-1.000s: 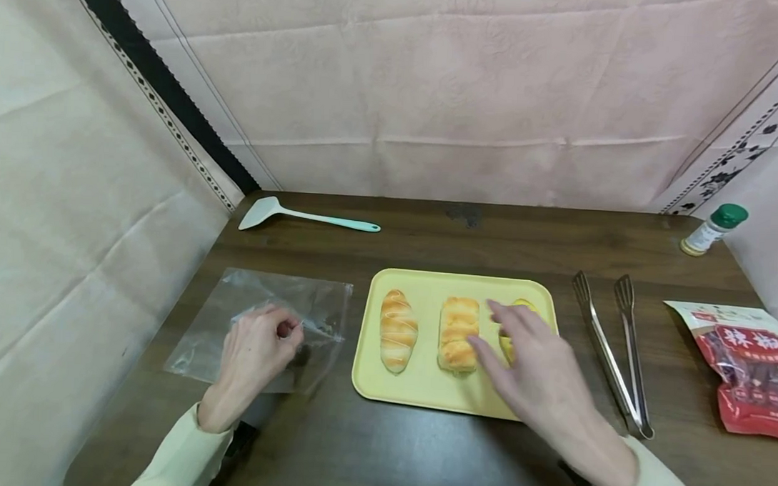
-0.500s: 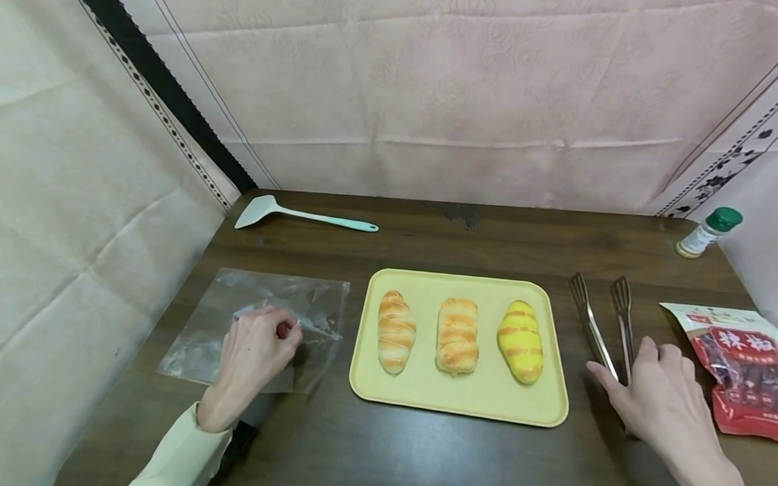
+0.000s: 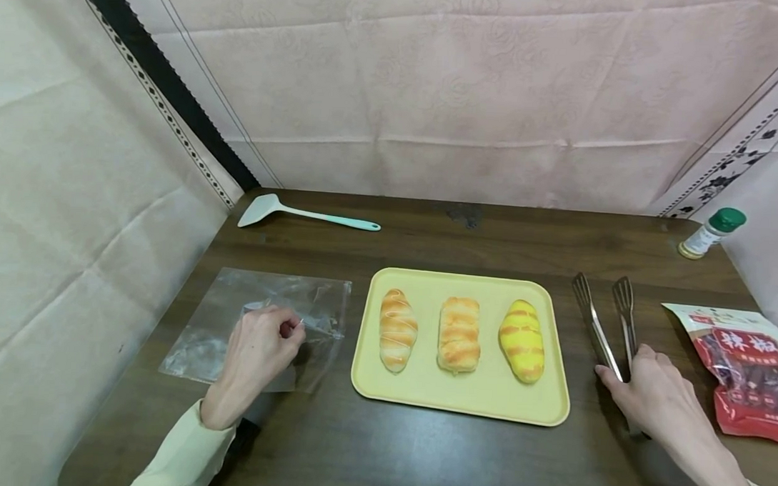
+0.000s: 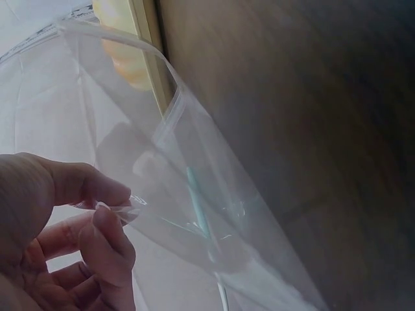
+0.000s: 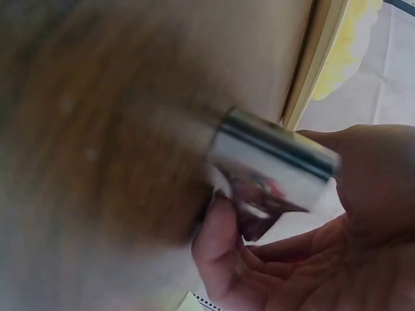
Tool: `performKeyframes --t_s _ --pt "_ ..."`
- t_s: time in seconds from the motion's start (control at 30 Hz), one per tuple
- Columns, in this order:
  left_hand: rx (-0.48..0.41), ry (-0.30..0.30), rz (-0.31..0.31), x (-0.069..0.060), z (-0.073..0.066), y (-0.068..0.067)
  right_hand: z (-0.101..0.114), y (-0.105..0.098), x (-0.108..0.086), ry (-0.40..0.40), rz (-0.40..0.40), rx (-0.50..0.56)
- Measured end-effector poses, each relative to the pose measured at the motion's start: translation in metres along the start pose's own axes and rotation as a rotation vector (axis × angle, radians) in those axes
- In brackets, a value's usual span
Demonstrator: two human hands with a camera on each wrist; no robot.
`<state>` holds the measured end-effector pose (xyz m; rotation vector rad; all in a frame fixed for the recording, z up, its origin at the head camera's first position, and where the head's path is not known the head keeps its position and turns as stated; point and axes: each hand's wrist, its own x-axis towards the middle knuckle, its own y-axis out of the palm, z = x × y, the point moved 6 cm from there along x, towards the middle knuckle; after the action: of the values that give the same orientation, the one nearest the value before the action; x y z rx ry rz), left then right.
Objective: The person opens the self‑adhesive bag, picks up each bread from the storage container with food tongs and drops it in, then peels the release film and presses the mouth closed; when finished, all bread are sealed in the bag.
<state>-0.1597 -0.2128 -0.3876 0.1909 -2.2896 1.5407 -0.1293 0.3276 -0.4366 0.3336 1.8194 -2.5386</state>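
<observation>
My left hand (image 3: 259, 346) pinches the top layer of a clear plastic bag (image 3: 199, 329) on the left of the table. In the left wrist view, thumb and fingertips hold the film (image 4: 194, 188), which is lifted apart from the table. My right hand (image 3: 663, 395) grips the metal tongs (image 3: 595, 323) near their joined end; their fork-like tips point away and stand spread. The right wrist view has the shiny tongs end (image 5: 272, 152) between thumb and fingers. Between the hands lies a yellow tray (image 3: 422, 403) bearing a scored roll (image 3: 397, 333), a rectangular bun (image 3: 459, 335) and a yellow roll (image 3: 522, 340).
A pale green spatula (image 3: 325, 217) lies along the table's back left. At the back right stands a green-capped shaker bottle (image 3: 703, 240). A red and white food packet (image 3: 751, 377) lies close to the right hand. Cloth walls enclose the table at the back and sides.
My right hand has moved right from over the yellow roll to the tongs and now grips them. The left hand keeps its pinch on the bag, almost in place.
</observation>
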Motion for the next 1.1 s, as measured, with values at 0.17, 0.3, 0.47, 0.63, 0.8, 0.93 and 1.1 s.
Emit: performKeyframes --t_s 0.17,0.3,0.47,0.63,0.8,0.93,1.1 --pt "0.002 -0.006 0.008 0.0 0.0 0.0 -0.003 -0.002 -0.002 0.03 0.005 0.019" --pt "0.006 -0.008 0.013 0.001 0.0 0.001 -0.004 -0.004 -0.008 0.046 -0.051 0.04" --pt "0.006 -0.007 0.018 0.002 -0.002 0.002 -0.002 -0.007 -0.02 0.047 -0.117 0.064" --pt "0.009 -0.004 0.019 0.003 -0.003 0.002 0.01 -0.015 -0.037 0.003 -0.193 0.089" --pt "0.011 -0.007 0.023 0.002 -0.002 0.002 0.036 -0.015 -0.06 -0.057 -0.239 0.118" --pt "0.009 -0.014 0.031 0.002 -0.002 0.002 0.063 -0.01 -0.076 -0.12 -0.213 0.123" --pt "0.007 -0.015 0.036 0.003 -0.001 0.001 0.099 0.0 -0.091 -0.199 -0.167 0.125"
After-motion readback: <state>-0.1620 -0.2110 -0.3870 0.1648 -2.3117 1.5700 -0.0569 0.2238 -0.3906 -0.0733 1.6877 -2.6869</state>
